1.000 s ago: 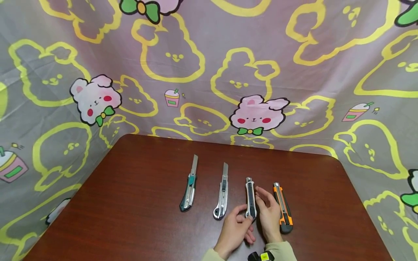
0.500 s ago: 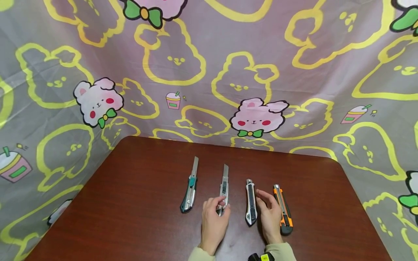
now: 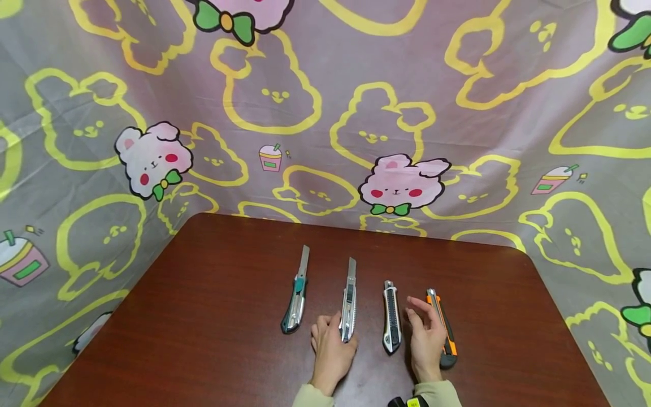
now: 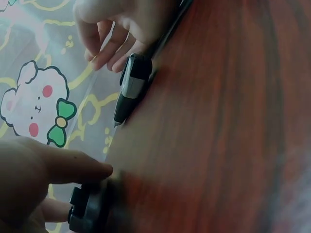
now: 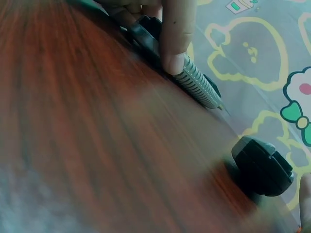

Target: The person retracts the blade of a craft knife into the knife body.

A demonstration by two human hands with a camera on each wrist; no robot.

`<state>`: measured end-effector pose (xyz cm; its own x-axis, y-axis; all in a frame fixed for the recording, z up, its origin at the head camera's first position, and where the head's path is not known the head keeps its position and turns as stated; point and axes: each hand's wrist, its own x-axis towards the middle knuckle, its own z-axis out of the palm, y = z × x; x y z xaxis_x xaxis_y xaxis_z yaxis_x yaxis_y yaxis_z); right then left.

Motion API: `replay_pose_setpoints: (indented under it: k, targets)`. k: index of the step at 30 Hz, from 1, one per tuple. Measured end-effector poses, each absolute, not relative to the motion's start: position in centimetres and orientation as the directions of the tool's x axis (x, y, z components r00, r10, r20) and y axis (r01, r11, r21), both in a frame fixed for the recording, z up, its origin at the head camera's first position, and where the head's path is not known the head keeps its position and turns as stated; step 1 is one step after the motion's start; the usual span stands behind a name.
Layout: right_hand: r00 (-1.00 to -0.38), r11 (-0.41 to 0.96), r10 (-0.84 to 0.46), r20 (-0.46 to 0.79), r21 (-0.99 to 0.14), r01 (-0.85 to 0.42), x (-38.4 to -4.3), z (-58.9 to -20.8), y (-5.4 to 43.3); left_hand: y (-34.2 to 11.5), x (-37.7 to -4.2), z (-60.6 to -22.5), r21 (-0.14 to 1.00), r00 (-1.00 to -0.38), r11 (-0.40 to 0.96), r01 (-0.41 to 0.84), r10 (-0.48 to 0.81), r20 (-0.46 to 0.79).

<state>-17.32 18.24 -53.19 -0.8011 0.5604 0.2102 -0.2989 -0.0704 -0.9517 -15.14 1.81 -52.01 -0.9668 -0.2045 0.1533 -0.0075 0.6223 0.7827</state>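
Four hand-sized box cutters are too many to count here, so I name each. At its butt end, a silver box cutter [image 3: 349,297] is held by my left hand [image 3: 333,356], thumb and fingers on either side. To its right lies a white-and-black box cutter [image 3: 391,322], with its end also showing in the left wrist view. My right hand [image 3: 426,345] hovers or rests between that one and an orange-and-black box cutter [image 3: 450,342], fingers loosely bent and holding nothing. Part of the orange cutter is hidden behind it. In the right wrist view, left fingers touch the silver cutter's ribbed edge [image 5: 201,85].
A teal-and-silver box cutter [image 3: 294,308] with its blade extended lies left of the others. All of them are on a dark red-brown wooden table [image 3: 213,316]. Patterned cloth [image 3: 305,113] hangs around the back and sides.
My left hand has moved left from the white-and-black box cutter to the silver one and shifted its hold there. My right hand has edged slightly right, away from the white-and-black cutter.
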Motion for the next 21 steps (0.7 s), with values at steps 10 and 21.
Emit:
replay_pose_setpoints:
  k: [10,21]
  targets:
    - [-0.765,-0.167,0.603,0.226,-0.902,-0.398,-17.3,-53.2,18.6,1.0,-15.2,-52.0,0.771,-0.969,0.637,-0.013,-0.197,0.147]
    - [-0.758,-0.505,0.560,0.335,-0.587,-0.633,-17.2,-52.7,20.1,1.4,-15.5,-51.6,0.890,-0.980,0.449,-0.082,-0.198,0.009]
